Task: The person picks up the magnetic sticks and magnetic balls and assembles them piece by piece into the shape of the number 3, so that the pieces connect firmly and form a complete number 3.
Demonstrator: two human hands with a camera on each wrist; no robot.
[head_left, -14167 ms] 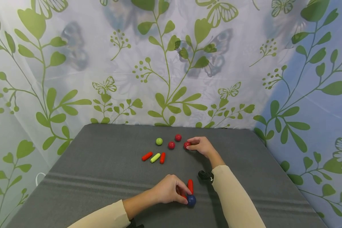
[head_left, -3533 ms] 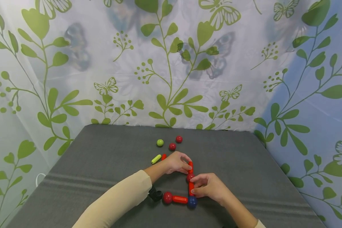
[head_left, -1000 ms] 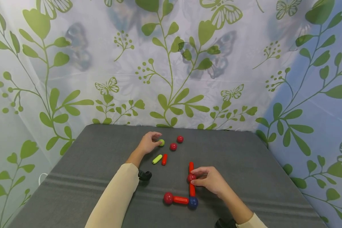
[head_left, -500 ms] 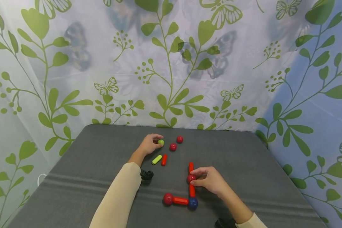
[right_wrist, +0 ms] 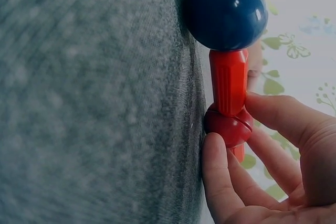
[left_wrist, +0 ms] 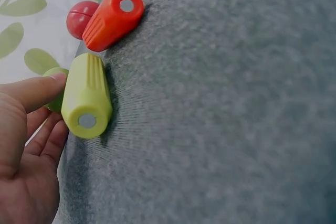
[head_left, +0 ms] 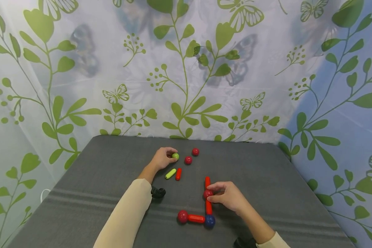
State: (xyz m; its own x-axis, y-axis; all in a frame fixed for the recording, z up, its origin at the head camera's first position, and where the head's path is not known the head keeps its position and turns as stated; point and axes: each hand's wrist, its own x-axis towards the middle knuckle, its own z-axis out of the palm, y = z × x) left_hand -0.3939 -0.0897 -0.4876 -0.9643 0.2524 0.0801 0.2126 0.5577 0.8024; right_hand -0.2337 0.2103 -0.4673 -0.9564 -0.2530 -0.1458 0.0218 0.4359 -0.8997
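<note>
At the back of the table, my left hand (head_left: 162, 158) pinches a green ball (head_left: 175, 156) between thumb and fingers. The left wrist view shows that green ball (left_wrist: 55, 98) partly hidden behind a yellow-green magnetic rod (left_wrist: 86, 93). My right hand (head_left: 229, 196) holds a red ball (head_left: 208, 194) between thumb and fingertips. This ball joins two red rods in a line; the nearer rod (head_left: 208, 207) ends at a blue ball (head_left: 209, 221). From the blue ball another red rod (head_left: 196, 218) runs left to a second red ball (head_left: 182, 216), forming an L shape.
Two loose red balls lie right of the green one, the nearer ball (head_left: 188, 160) and the farther ball (head_left: 195, 152). A yellow-green rod (head_left: 171, 173) and a loose red rod (head_left: 178, 174) lie in front of them. A patterned curtain (head_left: 186, 69) hangs behind the grey table (head_left: 111, 206).
Since 3.5 s ago my left hand has left the far red rod and moved back-left to the green ball. My right hand shifted up onto the red ball. Over the last second both barely move.
</note>
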